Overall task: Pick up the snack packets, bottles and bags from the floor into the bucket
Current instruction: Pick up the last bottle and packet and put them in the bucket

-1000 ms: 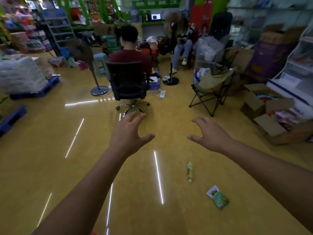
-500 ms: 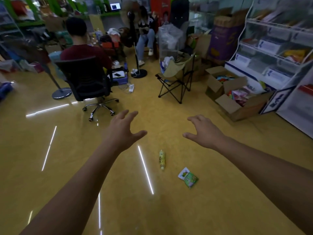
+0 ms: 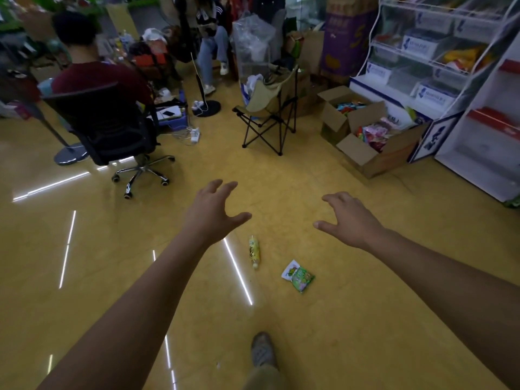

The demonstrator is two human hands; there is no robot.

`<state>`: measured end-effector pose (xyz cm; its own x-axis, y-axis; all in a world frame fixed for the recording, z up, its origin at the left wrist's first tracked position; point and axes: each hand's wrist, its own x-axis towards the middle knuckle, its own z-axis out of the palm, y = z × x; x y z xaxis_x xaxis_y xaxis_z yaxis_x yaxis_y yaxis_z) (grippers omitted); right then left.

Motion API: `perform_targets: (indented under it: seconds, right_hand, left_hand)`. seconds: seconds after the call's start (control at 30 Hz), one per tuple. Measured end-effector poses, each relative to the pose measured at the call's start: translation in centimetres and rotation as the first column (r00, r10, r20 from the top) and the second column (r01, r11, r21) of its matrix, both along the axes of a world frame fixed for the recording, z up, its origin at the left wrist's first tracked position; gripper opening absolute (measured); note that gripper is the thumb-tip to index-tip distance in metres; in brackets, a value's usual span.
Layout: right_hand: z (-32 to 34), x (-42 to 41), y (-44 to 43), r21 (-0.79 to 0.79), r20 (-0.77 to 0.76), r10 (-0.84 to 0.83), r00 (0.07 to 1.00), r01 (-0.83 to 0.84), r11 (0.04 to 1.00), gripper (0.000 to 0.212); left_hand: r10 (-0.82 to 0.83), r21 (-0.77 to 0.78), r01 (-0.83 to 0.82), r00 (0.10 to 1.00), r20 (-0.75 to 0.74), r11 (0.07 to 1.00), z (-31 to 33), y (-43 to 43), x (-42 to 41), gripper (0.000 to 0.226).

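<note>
I note my shoe (image 3: 261,350) nearest. Beyond it on the floor (image 3: 365,319) lie a green snack packet (image 3: 298,276) and, just left, apparently a small yellow bottle (image 3: 254,251). Farther out, left hand (image 3: 213,212) and right hand (image 3: 349,218) hang spread, holding nothing.

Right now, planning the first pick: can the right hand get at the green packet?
Probably yes: the right hand is open and empty, and the green packet lies uncovered on the floor with nothing between them.
</note>
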<state>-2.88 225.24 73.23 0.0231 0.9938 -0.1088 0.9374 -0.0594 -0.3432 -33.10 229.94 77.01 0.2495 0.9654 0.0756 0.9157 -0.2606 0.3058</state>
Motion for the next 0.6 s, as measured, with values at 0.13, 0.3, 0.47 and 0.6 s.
perform_targets:
  seconds: [0.13, 0.3, 0.47, 0.6]
  right_hand:
    - [-1.3, 0.8, 0.6, -0.028, -0.007, -0.023, 1.000, 0.023, 0.999, 0.076]
    - [-3.5, 1.6, 2.5, -0.076, 0.005, -0.041, 0.999, 0.041, 0.996, 0.077]
    - [-5.8, 2.5, 5.9, -0.152, 0.019, -0.049, 0.999, 0.051, 0.987, 0.078]
    - [-7.4, 3.2, 9.7, -0.200, 0.023, -0.066, 0.998, 0.070, 0.977, 0.078]
  left_hand:
    - [-0.019, 0.003, 0.019, 1.000, -0.019, 1.000, -0.9, 1.6, 1.5, 0.083]
    - [-0.031, -0.029, 0.031, 0.999, 0.009, 0.999, -3.0, 4.9, 2.8, 0.084]
    - [-0.034, -0.064, 0.035, 0.999, 0.012, 0.997, -5.1, 9.1, 4.4, 0.083]
    - [-0.039, -0.125, 0.041, 0.999, 0.019, 0.991, -7.1, 13.4, 5.1, 0.083]
